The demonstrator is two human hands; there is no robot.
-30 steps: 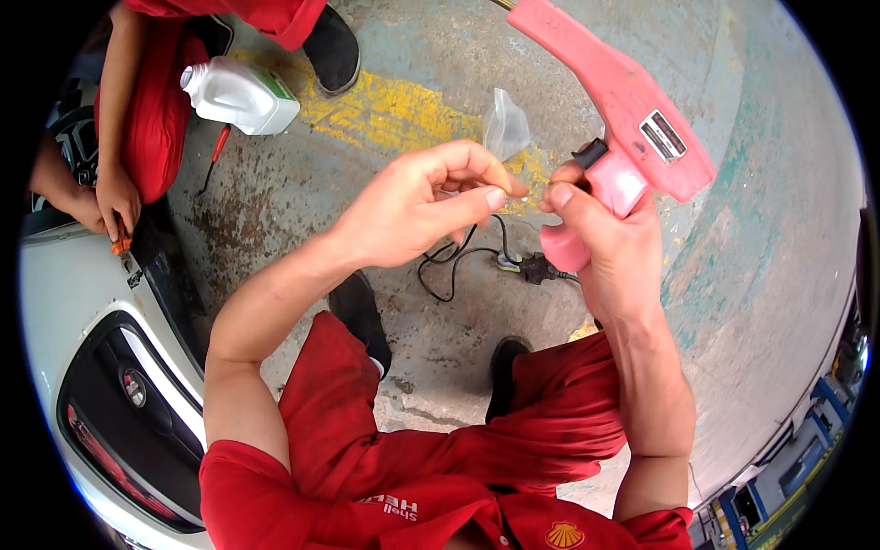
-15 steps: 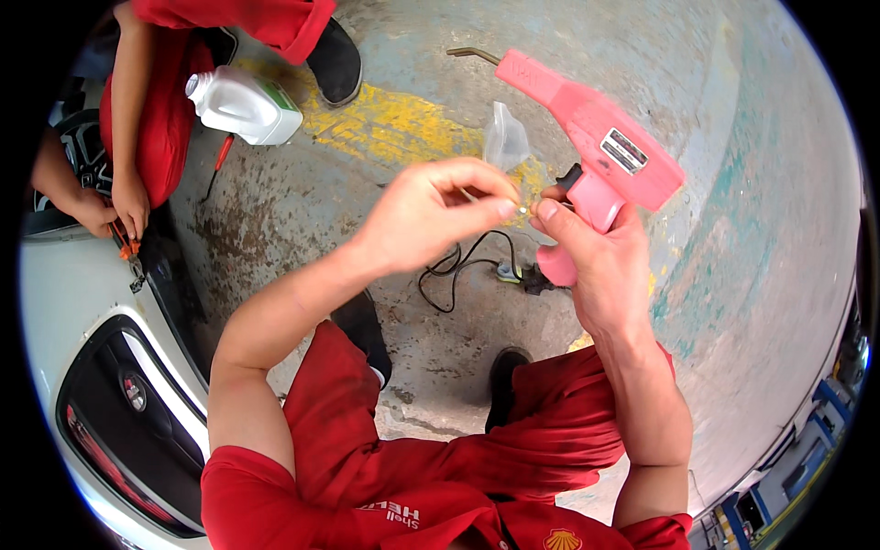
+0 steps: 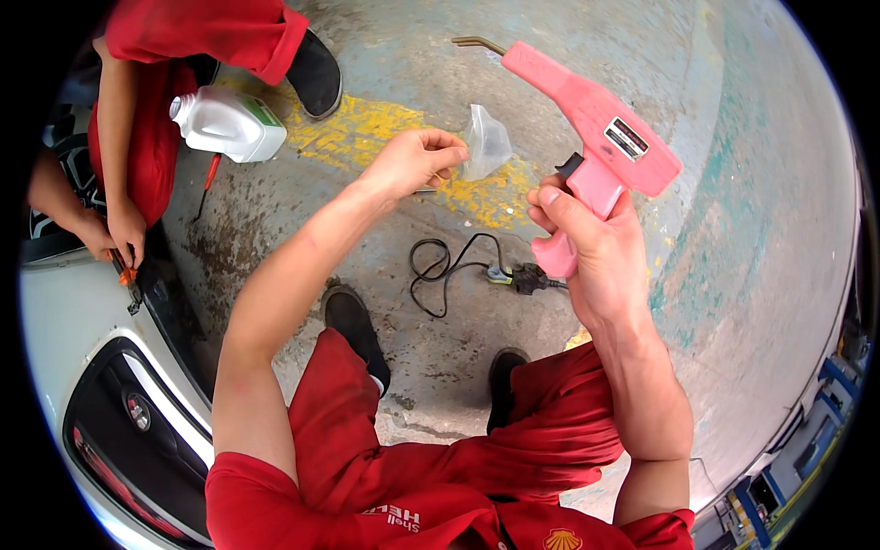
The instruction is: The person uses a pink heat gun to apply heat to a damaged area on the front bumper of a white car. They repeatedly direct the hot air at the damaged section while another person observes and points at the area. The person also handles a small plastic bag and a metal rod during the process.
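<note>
My right hand [image 3: 607, 252] grips the handle of a pink pistol-shaped hot stapler gun [image 3: 587, 110]. Its two bent metal prongs point up and left, and a black trigger [image 3: 570, 165] sits above my thumb. Thumb and index finger meet beside the handle; I cannot make out whether something small is between them. My left hand [image 3: 417, 165] is closed in a pinch, palm partly hidden, and what it holds, if anything, cannot be seen. Just right of its fingertips is a clear plastic bag [image 3: 488, 144], over the yellow paint on the floor.
A coiled black cable [image 3: 446, 266] with a plug [image 3: 529, 279] lies between my feet and hands. At the upper left are a white jug [image 3: 234, 126] and a red-handled tool [image 3: 213, 170]. A co-worker's hands [image 3: 115, 234] hold orange-handled pliers [image 3: 126, 275] by a white car part [image 3: 60, 312].
My left hand has drawn away from my right hand, up and left to beside the plastic bag. The right hand keeps hold of the hot stapler gun. The view has shifted slightly.
</note>
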